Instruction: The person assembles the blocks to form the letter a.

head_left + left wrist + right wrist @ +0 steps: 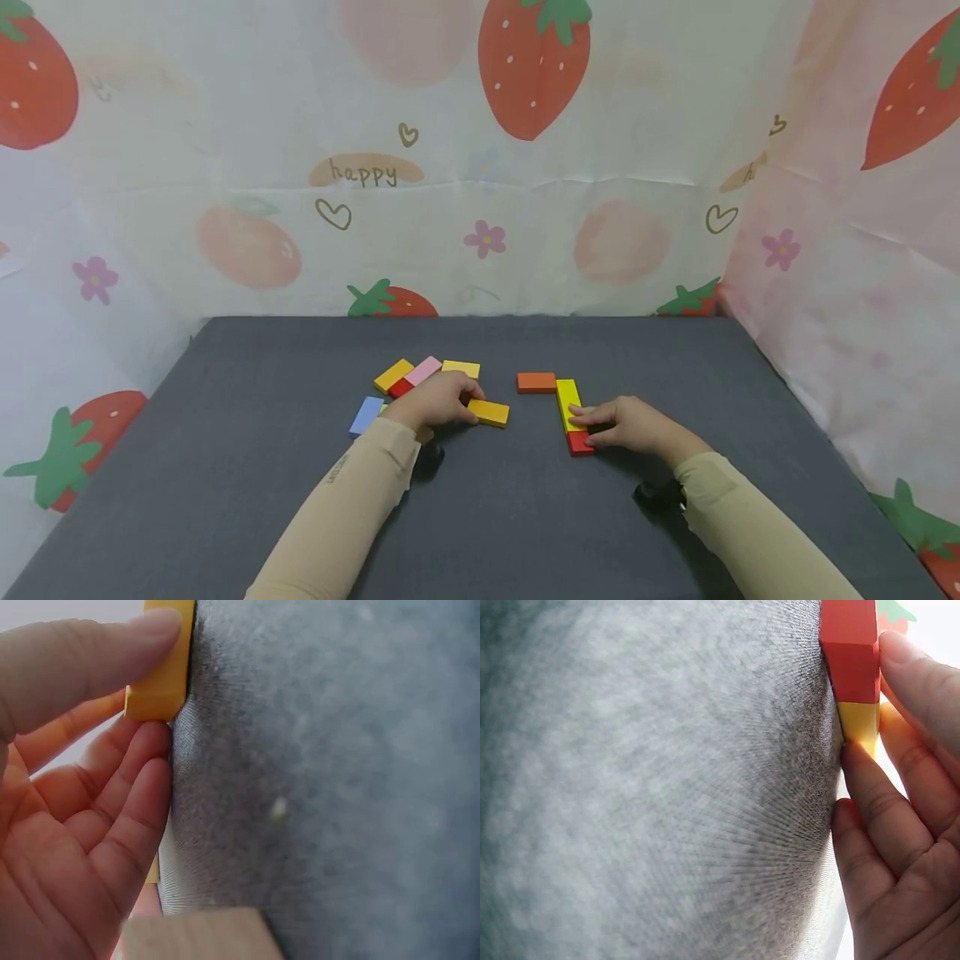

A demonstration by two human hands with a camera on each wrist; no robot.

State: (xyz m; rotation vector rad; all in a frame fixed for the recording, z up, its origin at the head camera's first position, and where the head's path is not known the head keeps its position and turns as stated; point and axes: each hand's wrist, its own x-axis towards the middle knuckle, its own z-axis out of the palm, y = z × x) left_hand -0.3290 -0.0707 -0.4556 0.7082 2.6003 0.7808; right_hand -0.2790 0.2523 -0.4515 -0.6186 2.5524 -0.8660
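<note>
My left hand point(438, 398) pinches the left end of an orange-yellow block point(491, 413). In the left wrist view, its thumb lies on that block point(161, 679), with fingers at the end and behind. My right hand point(637, 427) touches a yellow block point(567, 400) and the red block point(580, 444) below it, which meet end to end. The right wrist view shows the thumb against the side of the red block point(853, 667) and other fingers by the yellow one point(859, 724). An orange block point(536, 383) lies crosswise at the yellow block's upper left.
Left of and behind my left hand lie a blue block point(367, 416), an orange-yellow block point(393, 376), a red block point(401, 388), a pink block point(423, 371) and a pale yellow block point(461, 368). Patterned cloth point(450, 250) rises behind the grey table point(262, 417).
</note>
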